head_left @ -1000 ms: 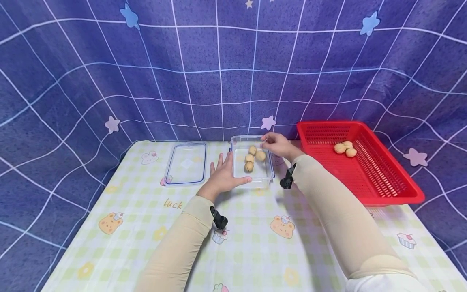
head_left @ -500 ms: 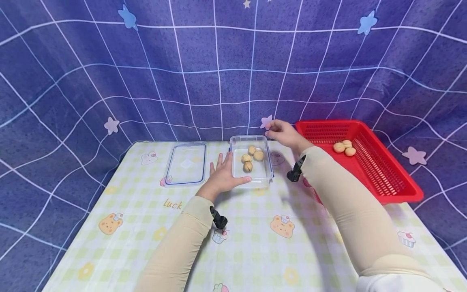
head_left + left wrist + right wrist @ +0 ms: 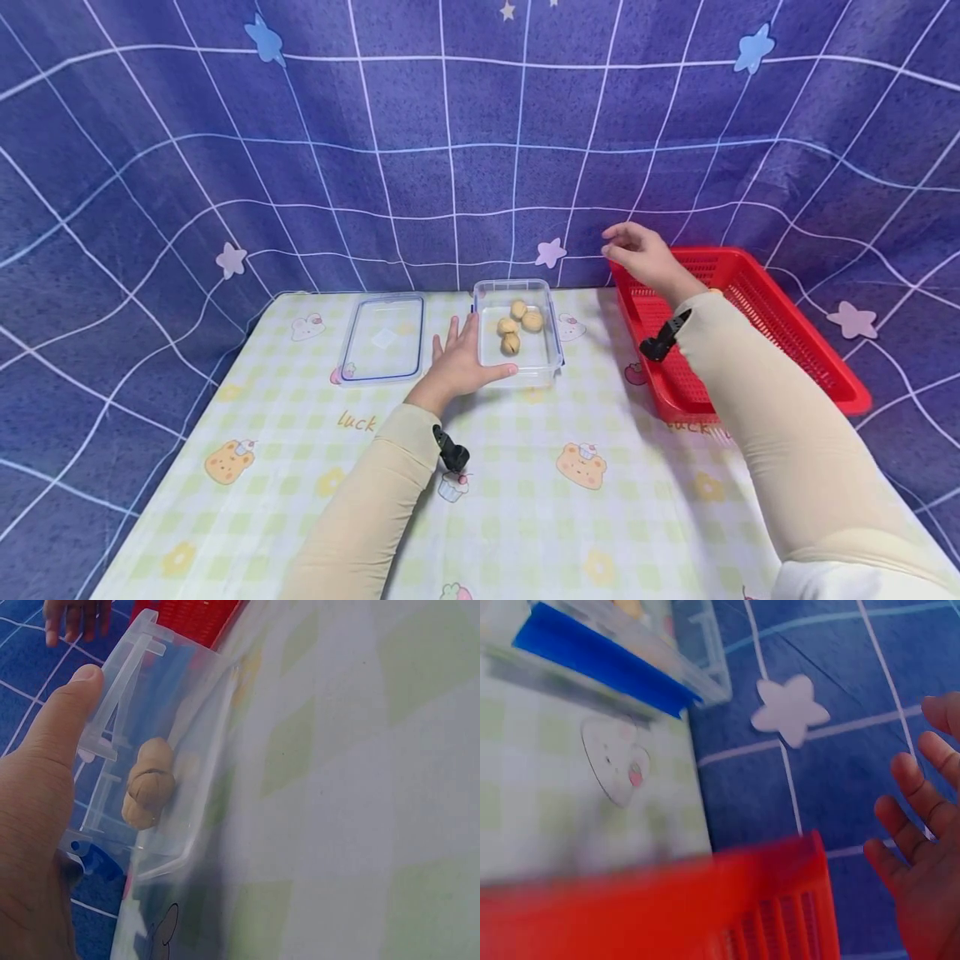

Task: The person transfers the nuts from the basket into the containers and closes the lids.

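A clear plastic container (image 3: 534, 360) with blue side clips stands at the back middle of the table, several walnuts (image 3: 510, 342) lying in it. At its near left corner is my left hand (image 3: 457, 362), fingers spread along the left side and thumb stretched along the front. In the left wrist view, the thumb (image 3: 64, 712) lies against the container's upper edge. My right hand (image 3: 647, 260) hovers over the far left corner of the red plastic basket (image 3: 795, 342), its fingers loosely bent and holding nothing. The right forearm covers part of the basket, hiding the walnuts there.
A clear lid (image 3: 385, 337) with a blue seal lies flat to the left of the container. The checked tablecloth (image 3: 510, 533) covers the table. Behind the table's back edge hangs a blue curtain (image 3: 480, 183) with a white grid and stars.
My right hand has moved from the container's right rim, rightwards and up, to the red basket's corner. The walnuts in the container have shifted slightly. My left hand has stayed in place.
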{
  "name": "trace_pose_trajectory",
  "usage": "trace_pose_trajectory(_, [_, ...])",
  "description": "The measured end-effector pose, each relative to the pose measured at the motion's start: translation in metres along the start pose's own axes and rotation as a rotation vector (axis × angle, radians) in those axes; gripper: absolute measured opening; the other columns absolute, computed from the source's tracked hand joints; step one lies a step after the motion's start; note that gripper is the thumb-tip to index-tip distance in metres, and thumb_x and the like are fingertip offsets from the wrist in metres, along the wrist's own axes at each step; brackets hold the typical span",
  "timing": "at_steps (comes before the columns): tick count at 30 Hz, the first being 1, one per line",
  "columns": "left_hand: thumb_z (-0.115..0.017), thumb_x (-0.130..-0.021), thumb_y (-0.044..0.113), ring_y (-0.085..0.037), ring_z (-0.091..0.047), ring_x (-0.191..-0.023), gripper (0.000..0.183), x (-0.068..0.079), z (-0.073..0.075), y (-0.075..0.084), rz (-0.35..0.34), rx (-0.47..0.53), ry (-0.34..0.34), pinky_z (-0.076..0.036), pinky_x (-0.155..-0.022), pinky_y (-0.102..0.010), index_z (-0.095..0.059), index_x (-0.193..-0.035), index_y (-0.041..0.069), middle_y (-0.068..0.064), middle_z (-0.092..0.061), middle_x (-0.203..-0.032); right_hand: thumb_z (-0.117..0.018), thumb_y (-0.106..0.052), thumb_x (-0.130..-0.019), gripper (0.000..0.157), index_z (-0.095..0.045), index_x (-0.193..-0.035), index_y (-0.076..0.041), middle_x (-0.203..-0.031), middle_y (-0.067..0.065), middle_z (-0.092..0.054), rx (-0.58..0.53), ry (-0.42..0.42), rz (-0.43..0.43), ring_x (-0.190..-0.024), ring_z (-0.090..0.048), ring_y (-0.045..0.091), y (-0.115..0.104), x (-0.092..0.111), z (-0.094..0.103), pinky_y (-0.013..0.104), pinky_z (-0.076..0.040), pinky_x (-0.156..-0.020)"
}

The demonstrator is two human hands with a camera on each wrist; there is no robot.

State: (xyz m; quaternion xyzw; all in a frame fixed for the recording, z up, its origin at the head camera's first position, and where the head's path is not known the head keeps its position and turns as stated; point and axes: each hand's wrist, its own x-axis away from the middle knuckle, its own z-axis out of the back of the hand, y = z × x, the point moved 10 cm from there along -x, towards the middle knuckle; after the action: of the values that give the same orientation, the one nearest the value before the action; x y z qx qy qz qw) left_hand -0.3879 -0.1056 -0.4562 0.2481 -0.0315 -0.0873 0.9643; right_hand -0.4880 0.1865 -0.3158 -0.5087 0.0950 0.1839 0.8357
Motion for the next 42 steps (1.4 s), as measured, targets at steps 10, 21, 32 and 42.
trace_pose_trajectory(10, [-0.069, -0.08, 0.073, -0.024, 0.014, -0.155, 0.125, 0.0, -0.001, 0.002, 0.004, 0.034, 0.012, 0.007, -0.121, -0.061, -0.001, -0.163, 0.009, -0.006, -0.006, -0.17, -0.066, -0.019, -0.098, 0.032, -0.061, -0.125, -0.003, -0.095, -0.013, -0.064, -0.01, 0.107, -0.05, -0.088, -0.058, 0.0, 0.029, 0.019, 0.055, 0.017, -0.043, -0.074])
trace_pose_trajectory(21, [-0.069, -0.078, 0.075, -0.026, 0.012, -0.155, 0.128, -0.002, 0.0, -0.004, 0.009, 0.025, 0.02, 0.007, -0.121, -0.061, 0.0, -0.163, 0.01, -0.006, -0.006, -0.17, -0.066, -0.018, -0.098, 0.022, -0.062, -0.119, -0.012, -0.092, -0.018, -0.063, -0.071, 0.181, -0.083, -0.088, -0.057, -0.001, 0.057, 0.027, 0.088, 0.015, -0.042, -0.078])
trace_pose_trajectory(32, [-0.071, -0.079, 0.072, -0.031, 0.007, -0.156, 0.126, 0.001, 0.003, -0.004, 0.009, 0.047, 0.021, 0.007, -0.12, -0.062, -0.002, -0.163, 0.008, -0.009, -0.008, -0.17, -0.066, -0.022, -0.097, 0.034, -0.059, -0.124, -0.001, -0.085, -0.025, -0.059, -0.023, 0.229, -0.168, -0.084, -0.054, -0.004, 0.096, 0.036, 0.101, 0.014, -0.041, -0.075])
trace_pose_trajectory(42, [-0.07, -0.077, 0.075, -0.026, 0.01, -0.155, 0.128, 0.0, 0.003, -0.001, 0.004, 0.05, 0.024, 0.007, -0.121, -0.06, -0.002, -0.164, 0.01, -0.007, -0.008, -0.17, -0.065, -0.032, -0.097, 0.049, -0.054, -0.13, 0.003, -0.084, -0.032, -0.055, 0.047, 0.252, -0.289, -0.084, -0.052, -0.01, 0.126, 0.053, 0.116, 0.011, -0.039, -0.077])
